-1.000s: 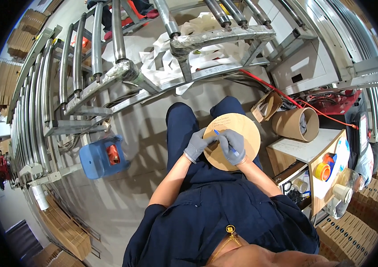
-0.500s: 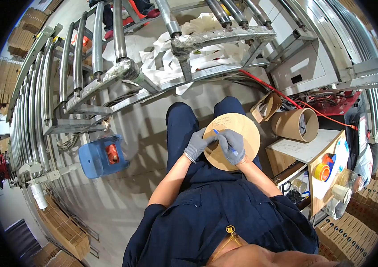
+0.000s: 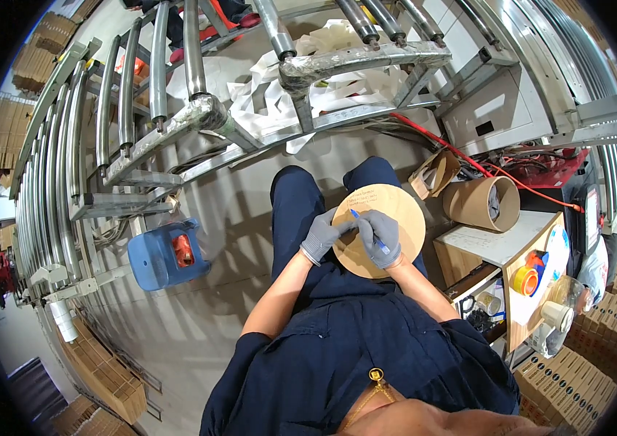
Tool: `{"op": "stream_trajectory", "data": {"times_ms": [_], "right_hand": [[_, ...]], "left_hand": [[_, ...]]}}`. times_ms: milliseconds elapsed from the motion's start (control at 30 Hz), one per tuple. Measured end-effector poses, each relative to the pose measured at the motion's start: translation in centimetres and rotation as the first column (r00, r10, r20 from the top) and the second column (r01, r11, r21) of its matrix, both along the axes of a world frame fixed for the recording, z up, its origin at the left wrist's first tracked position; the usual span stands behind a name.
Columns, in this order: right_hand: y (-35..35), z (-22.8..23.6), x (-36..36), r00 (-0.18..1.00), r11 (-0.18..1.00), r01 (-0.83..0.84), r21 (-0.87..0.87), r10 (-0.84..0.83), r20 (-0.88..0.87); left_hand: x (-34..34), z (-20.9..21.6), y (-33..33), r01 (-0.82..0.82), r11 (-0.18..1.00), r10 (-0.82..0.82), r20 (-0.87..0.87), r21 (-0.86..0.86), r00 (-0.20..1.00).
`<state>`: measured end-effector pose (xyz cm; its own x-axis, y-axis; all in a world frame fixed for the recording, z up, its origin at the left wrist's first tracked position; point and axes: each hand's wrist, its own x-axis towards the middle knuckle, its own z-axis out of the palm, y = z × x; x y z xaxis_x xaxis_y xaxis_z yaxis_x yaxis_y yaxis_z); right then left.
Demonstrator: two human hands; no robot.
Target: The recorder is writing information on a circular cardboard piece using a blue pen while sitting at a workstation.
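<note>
A round tan disc (image 3: 404, 227), like a piece of cardboard, rests on my lap, with a few lines of small handwriting near its far edge. My right hand (image 3: 380, 236), in a grey glove, is closed around a blue pen (image 3: 354, 213) above the disc. The pen slants, its far end pointing at the writing. Over the disc's left edge lies my left hand (image 3: 323, 238), also gloved in grey, its fingers closed and reaching close to the pen. What those fingers hold, if anything, is hidden.
Ahead stands a metal roller frame (image 3: 363, 62) with crumpled white sheeting (image 3: 257, 94) behind it. A blue plastic stool (image 3: 152, 258) is at the left. On the right are a cardboard tube (image 3: 461, 203), a small cabinet (image 3: 486, 243) and yellow tape (image 3: 524, 280).
The pen and my right hand have shifted very slightly to the right over the disc. My right knee has edged left. My left hand has stayed in place.
</note>
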<state>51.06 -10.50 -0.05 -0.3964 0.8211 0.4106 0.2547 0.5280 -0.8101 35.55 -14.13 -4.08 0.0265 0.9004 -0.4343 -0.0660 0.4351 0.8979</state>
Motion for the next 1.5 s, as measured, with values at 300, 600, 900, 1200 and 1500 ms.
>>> {"op": "stream_trajectory", "data": {"times_ms": [300,600,900,1200,1500], "right_hand": [[0.0,0.1,0.0,1.0,0.999,0.027,-0.018,-0.027,0.009],[0.0,0.5,-0.1,0.999,0.999,0.029,-0.024,-0.029,0.018],[0.0,0.1,0.0,0.999,0.999,0.027,-0.022,-0.027,0.024],[0.0,-0.2,-0.1,1.0,1.0,-0.017,0.016,0.017,0.019],[0.1,-0.4,0.0,0.999,1.0,-0.03,0.004,0.03,0.04]], "left_hand": [[0.0,0.4,0.0,-0.009,1.0,0.01,0.038,-0.028,0.999],[-0.1,-0.1,0.0,0.005,1.0,-0.005,0.015,0.008,1.0],[0.0,-0.4,-0.2,-0.015,1.0,0.015,0.021,0.007,1.0],[-0.1,-0.6,-0.3,-0.022,0.999,0.02,0.058,0.03,0.998],[0.0,-0.6,-0.3,-0.039,0.999,0.036,0.097,0.03,0.995]]}}
